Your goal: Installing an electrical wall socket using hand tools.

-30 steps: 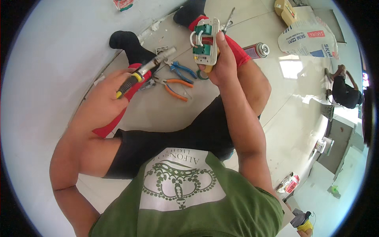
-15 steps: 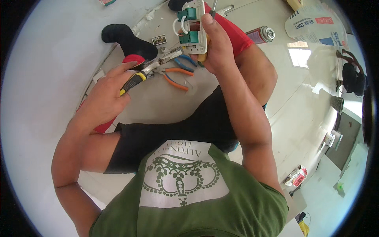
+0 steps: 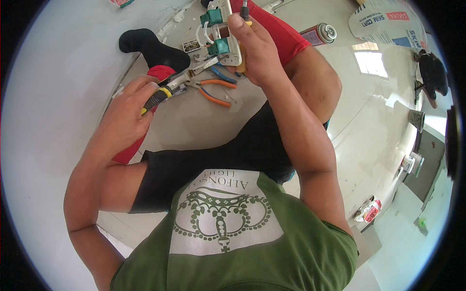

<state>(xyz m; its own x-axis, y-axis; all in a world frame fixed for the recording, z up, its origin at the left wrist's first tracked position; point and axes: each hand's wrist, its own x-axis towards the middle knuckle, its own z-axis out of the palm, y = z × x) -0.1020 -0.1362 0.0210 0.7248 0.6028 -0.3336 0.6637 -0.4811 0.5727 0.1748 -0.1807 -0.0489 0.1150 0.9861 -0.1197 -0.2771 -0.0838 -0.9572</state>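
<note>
My left hand (image 3: 127,107) is closed around the black-and-yellow handles of a pair of pliers (image 3: 187,76). Its metal jaws reach up to the near end of a white wall plate (image 3: 235,52); whether they grip anything there I cannot tell. My right hand (image 3: 259,51) clasps this plate, thumb along its edge. Two green modules (image 3: 219,47) sit in the plate, joined by looped white wires (image 3: 200,35). A tool with a dark shank and yellow parts, apparently a screwdriver (image 3: 244,13), is tucked in the right hand too, mostly hidden by the fingers.
On the tiled floor between my legs lie orange-and-blue pliers (image 3: 216,92) and a blue-handled tool (image 3: 223,75). A small printed box (image 3: 191,46) is near my black-socked foot (image 3: 153,51). Beyond my right knee are a spray can (image 3: 320,35) and a plastic sack (image 3: 383,24).
My right hand has shifted left with the wall plate and the tucked tool. The pliers in my left hand have moved slightly left, their jaws still beside the plate's near end.
</note>
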